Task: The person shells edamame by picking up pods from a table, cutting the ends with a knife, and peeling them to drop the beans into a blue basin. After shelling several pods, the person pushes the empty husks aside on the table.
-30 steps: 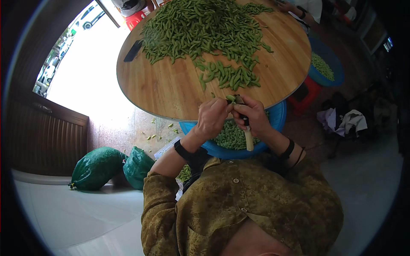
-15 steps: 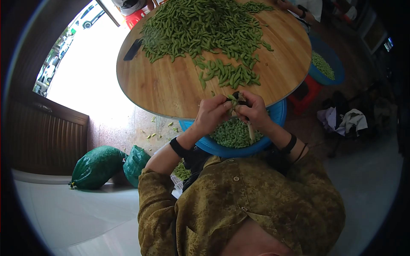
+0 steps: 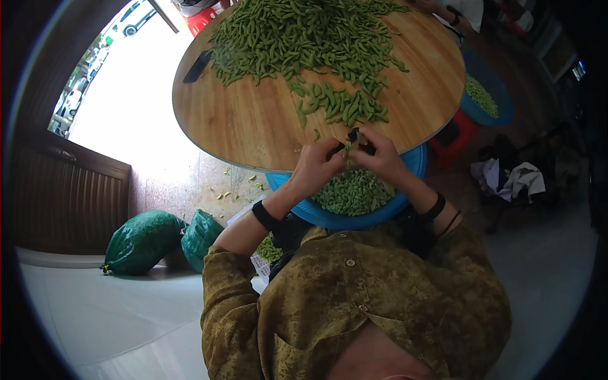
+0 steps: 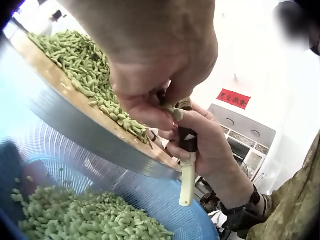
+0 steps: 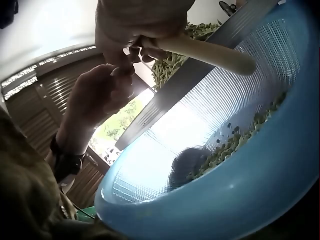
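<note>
Both hands meet over the table's near edge, above a blue basket (image 3: 415, 168) of shelled green beans (image 3: 354, 193). My left hand (image 3: 315, 168) pinches a small green pod (image 4: 176, 113), mostly hidden by the fingers. In my right hand (image 3: 382, 157) is a slim tool whose cream handle (image 4: 187, 185) sticks out below the palm in the left wrist view; a dark band (image 4: 188, 139) covers its upper part. Its working end is hidden among the fingers, close against the pod. Dark coverings show on some fingertips.
A heap of green pods (image 3: 304, 41) covers the far part of the round wooden table (image 3: 253, 126), beside a dark phone-like slab (image 3: 198, 66). Green sacks (image 3: 145, 244) lie on the floor at left. Another blue basin (image 3: 497, 73) stands at right, with another person's arm (image 3: 437, 9) beyond.
The cream handle has swung back under my right hand, mostly out of sight in the head view. The pod, plain between the fingers earlier, is now largely covered; the hands stay together.
</note>
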`<act>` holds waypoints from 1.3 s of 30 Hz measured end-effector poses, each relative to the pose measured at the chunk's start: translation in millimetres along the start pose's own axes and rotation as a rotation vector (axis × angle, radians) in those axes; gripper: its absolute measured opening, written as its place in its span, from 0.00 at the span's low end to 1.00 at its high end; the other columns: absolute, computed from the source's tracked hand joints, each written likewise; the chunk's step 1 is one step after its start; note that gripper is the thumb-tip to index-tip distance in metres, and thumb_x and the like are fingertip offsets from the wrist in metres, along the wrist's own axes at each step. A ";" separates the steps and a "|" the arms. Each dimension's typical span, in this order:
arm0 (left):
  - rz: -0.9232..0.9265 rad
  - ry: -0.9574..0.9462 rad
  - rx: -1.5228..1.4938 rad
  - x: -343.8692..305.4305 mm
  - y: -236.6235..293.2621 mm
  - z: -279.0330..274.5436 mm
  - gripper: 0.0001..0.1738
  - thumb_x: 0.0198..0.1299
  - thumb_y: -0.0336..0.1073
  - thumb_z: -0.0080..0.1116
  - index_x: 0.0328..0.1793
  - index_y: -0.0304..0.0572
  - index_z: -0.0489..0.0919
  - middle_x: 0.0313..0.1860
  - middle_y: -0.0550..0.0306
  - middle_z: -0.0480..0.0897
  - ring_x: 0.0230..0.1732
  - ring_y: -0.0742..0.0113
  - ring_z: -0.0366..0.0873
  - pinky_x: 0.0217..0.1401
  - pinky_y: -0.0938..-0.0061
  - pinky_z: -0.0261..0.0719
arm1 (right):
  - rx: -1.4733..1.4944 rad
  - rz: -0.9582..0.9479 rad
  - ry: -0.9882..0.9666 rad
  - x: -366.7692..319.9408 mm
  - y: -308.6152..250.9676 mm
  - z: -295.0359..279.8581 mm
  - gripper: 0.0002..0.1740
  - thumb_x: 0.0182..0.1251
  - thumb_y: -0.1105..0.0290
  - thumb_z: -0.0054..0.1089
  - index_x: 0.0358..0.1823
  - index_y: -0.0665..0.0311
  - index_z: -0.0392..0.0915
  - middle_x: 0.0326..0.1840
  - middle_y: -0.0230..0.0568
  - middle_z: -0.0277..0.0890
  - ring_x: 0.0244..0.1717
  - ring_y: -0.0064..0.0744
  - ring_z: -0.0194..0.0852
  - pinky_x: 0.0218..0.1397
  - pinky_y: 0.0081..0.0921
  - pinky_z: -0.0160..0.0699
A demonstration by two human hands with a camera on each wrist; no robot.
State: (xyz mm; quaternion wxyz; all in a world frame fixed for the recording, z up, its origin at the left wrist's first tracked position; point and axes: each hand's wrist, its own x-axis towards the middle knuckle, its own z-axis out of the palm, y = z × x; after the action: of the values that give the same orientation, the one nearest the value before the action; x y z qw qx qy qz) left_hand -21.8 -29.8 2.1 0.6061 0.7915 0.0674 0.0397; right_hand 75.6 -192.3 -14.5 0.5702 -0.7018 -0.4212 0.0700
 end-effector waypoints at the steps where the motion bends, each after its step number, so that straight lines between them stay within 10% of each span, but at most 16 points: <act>1: -0.004 -0.004 -0.003 -0.9 -3.6 1.0 0.11 0.59 0.34 0.55 0.33 0.29 0.75 0.19 0.52 0.77 0.22 0.69 0.79 0.23 0.71 0.73 | 0.270 0.239 -0.075 -0.9 -1.7 -1.6 0.15 0.54 0.73 0.63 0.41 0.69 0.71 0.30 0.31 0.71 0.30 0.18 0.68 0.33 0.22 0.71; 6: 0.360 0.077 0.281 -4.3 -14.3 7.9 0.07 0.56 0.31 0.56 0.36 0.32 0.75 0.18 0.52 0.73 0.20 0.72 0.71 0.25 0.74 0.71 | 0.172 0.166 -0.059 -2.6 4.3 4.9 0.14 0.51 0.73 0.60 0.39 0.69 0.72 0.27 0.32 0.70 0.28 0.19 0.66 0.31 0.23 0.69; 16: 0.284 -0.024 0.286 -5.3 -13.2 4.9 0.08 0.56 0.32 0.57 0.37 0.33 0.76 0.18 0.48 0.71 0.19 0.66 0.71 0.25 0.70 0.70 | -0.147 0.122 -0.134 -2.7 9.7 6.4 0.11 0.52 0.74 0.58 0.38 0.68 0.73 0.27 0.30 0.70 0.30 0.18 0.66 0.33 0.20 0.68; 19: 0.282 -0.047 0.331 -5.7 -13.0 3.7 0.08 0.57 0.32 0.56 0.35 0.31 0.76 0.20 0.41 0.75 0.23 0.50 0.78 0.26 0.64 0.73 | -0.061 0.184 -0.158 0.9 15.9 -0.9 0.10 0.54 0.73 0.59 0.38 0.69 0.74 0.26 0.30 0.72 0.27 0.19 0.69 0.31 0.20 0.69; 24: -0.070 0.059 -0.278 -0.9 -11.1 -8.0 0.09 0.62 0.33 0.57 0.38 0.33 0.77 0.25 0.60 0.80 0.22 0.74 0.76 0.26 0.76 0.73 | 0.195 0.303 -0.078 -10.5 8.6 -2.2 0.12 0.57 0.67 0.63 0.35 0.69 0.74 0.22 0.35 0.71 0.22 0.22 0.70 0.25 0.24 0.67; 31: 0.103 0.169 -0.147 2.8 -14.1 7.7 0.06 0.61 0.31 0.58 0.37 0.35 0.78 0.25 0.61 0.78 0.22 0.78 0.72 0.24 0.81 0.70 | 0.371 0.343 -0.107 -6.9 -11.0 6.3 0.10 0.62 0.68 0.63 0.38 0.67 0.77 0.24 0.28 0.72 0.22 0.15 0.69 0.24 0.18 0.66; 39: -0.113 0.067 -0.704 6.8 -10.6 11.3 0.07 0.63 0.32 0.57 0.40 0.33 0.77 0.30 0.58 0.80 0.23 0.73 0.76 0.26 0.80 0.76 | 0.551 0.367 -0.082 -3.6 -17.1 7.2 0.09 0.63 0.69 0.60 0.39 0.67 0.77 0.21 0.27 0.71 0.17 0.12 0.63 0.17 0.13 0.58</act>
State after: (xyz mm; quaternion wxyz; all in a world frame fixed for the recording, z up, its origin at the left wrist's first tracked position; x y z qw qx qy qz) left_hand -14.1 -36.9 -11.1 0.8403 0.5276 0.1130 0.0529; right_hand 60.4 -189.5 -3.6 0.6991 -0.5821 -0.2753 0.3110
